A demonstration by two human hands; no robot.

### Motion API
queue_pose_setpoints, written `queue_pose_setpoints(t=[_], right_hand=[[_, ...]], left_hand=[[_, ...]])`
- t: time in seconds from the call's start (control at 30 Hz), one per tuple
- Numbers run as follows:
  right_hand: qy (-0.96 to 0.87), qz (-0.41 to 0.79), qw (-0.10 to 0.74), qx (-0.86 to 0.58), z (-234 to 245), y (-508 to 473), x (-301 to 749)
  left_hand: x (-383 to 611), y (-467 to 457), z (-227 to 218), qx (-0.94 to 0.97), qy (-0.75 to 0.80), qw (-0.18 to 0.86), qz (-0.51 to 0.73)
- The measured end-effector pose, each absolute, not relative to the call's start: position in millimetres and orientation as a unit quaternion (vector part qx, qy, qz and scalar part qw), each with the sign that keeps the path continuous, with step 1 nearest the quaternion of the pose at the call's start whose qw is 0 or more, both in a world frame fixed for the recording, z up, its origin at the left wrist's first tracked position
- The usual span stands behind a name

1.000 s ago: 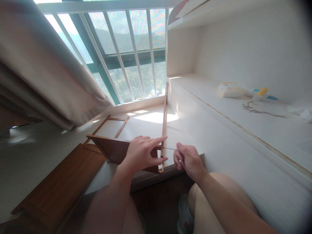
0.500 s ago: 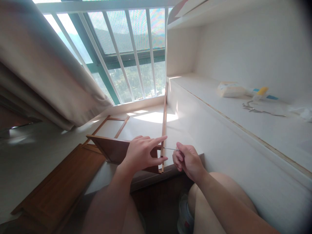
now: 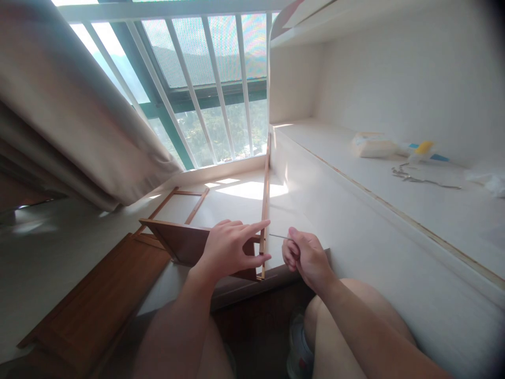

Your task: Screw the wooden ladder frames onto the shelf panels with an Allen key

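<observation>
Backed off since the earlier frame: a thin, straight grey metal rod (image 3: 279, 236), whose tip then met the long, narrow brown wooden rail (image 3: 265, 200) and now stands just clear of it, the right hand (image 3: 307, 258) having shifted slightly toward three o'clock. Right-hand fingers are closed, with thumb and forefinger pinching the rod, which points toward nine o'clock. Left hand (image 3: 229, 250) is unmoved; its forefinger and thumb are spread apart across the rail, the palm over a dark-brown rectangular wooden panel (image 3: 181, 239). Whether those fingers press on the rail cannot be told from this angle. Rail runs from the hands toward twelve o'clock, the panel on its nine o'clock side. At ten o'clock from the left hand is an open, slender brown wooden frame (image 3: 197, 206); between eight and nine, a broad brown wooden board (image 3: 102, 284). At two o'clock from the right hand, a flat white shelf (image 3: 331, 142) bears a pale packet (image 3: 373, 146) and silvery metal pieces (image 3: 426, 182)
</observation>
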State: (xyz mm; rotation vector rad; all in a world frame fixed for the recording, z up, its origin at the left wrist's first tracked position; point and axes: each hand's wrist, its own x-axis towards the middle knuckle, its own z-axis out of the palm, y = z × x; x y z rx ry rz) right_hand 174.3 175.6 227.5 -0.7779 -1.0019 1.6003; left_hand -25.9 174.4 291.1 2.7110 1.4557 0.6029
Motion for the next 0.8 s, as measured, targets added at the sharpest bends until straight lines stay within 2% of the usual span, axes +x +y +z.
queue_pose_setpoints(t=[0.23,0.47,0.8], right_hand=[[-0.514,0.623,0.479,-0.344,227.9,172.4,174.7],[-0.573,0.548,0.486,-0.367,228.9,172.3,175.5],[-0.733,0.317,0.475,-0.37,227.5,168.5,182.4]], left_hand=[[-26.0,174.2,292.7,0.865,0.465,0.007,0.189],[-25.6,174.1,292.6,0.864,0.467,0.005,0.19],[-24.8,174.0,292.5,0.863,0.467,0.003,0.194]])
